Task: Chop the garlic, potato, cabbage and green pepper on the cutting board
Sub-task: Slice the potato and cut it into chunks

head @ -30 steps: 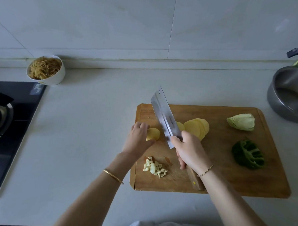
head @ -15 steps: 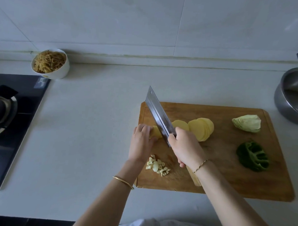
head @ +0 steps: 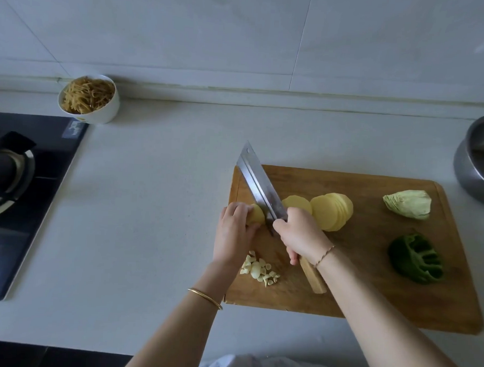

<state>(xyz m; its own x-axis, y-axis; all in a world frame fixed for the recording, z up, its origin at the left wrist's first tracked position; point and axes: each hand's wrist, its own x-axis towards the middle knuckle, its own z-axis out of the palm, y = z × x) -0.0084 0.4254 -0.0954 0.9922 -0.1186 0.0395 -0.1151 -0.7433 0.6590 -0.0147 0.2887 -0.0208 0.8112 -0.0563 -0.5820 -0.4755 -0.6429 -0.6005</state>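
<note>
**Head view: slicing the last of the potato, with the hazards at this stage.**

The bench (head: 150, 234) carries the cutting board (head: 369, 294), and all four vegetables lie on the board. The cleaver (head: 259, 184) stands edge-down across the board's far-left corner, and in this view its tip shows past the far rim.

The right grip (head: 299, 233) is wrapped round the wooden handle, close up against the blade's heel. The left grip (head: 233, 235) curls over the potato end-piece (head: 257, 214) and pinches it just beside the flat of the blade.

The green pepper (head: 415, 259) and the cabbage wedge (head: 407, 204) lie at the right, not yet chopped and well apart from the blade. The fanned potato slices (head: 331, 212) lie just right of the blade. The chopped garlic (head: 259, 270) sits near the front-left, beside the left wrist.

Judged hazards:

- **Cut fingertips.** The end-piece is small and rounded, so little of it shows beyond the holding fingers. If it rolls or slips under the blade, the edge would probably meet a fingertip.
- **Pieces leaving the board.** The cut falls at the board's left margin, so a freed slice or the stub could skid off onto the bench.
- **Scattered garlic.** The left wrist lies so close to the garlic that drawing the hand back might scatter it.
</note>
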